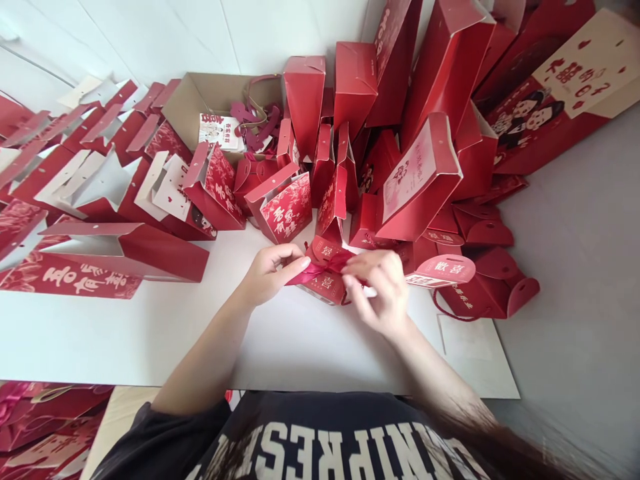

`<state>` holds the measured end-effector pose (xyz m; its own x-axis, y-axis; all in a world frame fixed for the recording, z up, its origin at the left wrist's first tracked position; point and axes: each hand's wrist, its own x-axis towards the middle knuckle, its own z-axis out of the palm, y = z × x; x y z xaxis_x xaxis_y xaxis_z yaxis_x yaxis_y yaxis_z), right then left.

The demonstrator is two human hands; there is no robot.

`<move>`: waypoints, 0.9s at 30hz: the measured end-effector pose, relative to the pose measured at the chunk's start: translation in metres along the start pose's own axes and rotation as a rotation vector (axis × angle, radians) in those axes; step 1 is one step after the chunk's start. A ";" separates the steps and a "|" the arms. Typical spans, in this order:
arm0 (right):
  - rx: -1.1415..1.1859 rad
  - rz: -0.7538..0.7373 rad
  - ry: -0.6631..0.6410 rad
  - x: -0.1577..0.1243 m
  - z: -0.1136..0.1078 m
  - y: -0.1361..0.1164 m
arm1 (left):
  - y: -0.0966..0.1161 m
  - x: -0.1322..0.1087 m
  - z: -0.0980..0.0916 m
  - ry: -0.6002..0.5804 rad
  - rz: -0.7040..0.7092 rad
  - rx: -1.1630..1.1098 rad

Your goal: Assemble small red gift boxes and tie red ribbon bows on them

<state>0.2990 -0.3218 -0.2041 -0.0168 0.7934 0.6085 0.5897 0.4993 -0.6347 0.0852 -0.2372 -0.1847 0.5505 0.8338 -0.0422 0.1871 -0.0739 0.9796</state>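
A small red gift box (327,283) with light lettering sits on the white table in front of me. Across its top lies a dark pink ribbon (327,263) gathered in the middle. My left hand (273,270) pinches the ribbon's left side between thumb and fingers. Over the right side of the box, my right hand (377,283) is closed around the ribbon's other side, slightly blurred, its fingertips partly hidden.
Red gift bags (285,207) crowd the back and left of the white table (200,340). A cardboard box (187,110) holds ribbons and cards. Taller red bags (420,180) and boxes stand at the right, beside a grey wall. More red bags lie below, lower left.
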 end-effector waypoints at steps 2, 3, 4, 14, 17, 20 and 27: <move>-0.096 -0.193 -0.166 -0.006 0.006 -0.012 | 0.000 0.001 0.000 0.001 -0.019 -0.036; -0.147 -0.258 -0.234 -0.009 0.011 -0.016 | 0.000 0.002 0.000 0.003 -0.020 -0.045; -0.203 -0.303 -0.284 -0.012 0.016 -0.020 | 0.001 0.002 0.000 0.003 -0.022 -0.052; -0.265 -0.301 -0.400 -0.013 0.031 -0.023 | -0.002 0.004 0.001 0.064 0.004 -0.014; -0.247 -0.300 -0.426 -0.013 0.029 -0.021 | -0.003 0.005 0.000 0.046 -0.035 -0.061; -0.200 -0.307 -0.435 -0.012 0.027 -0.020 | -0.002 0.005 -0.001 0.033 -0.039 -0.093; 0.043 -0.216 -0.541 0.003 -0.004 -0.010 | -0.005 0.007 -0.001 0.074 -0.015 -0.075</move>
<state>0.2963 -0.3261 -0.1937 -0.5495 0.7313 0.4040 0.4943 0.6744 -0.5485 0.0867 -0.2306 -0.1891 0.4857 0.8730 -0.0452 0.1318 -0.0220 0.9910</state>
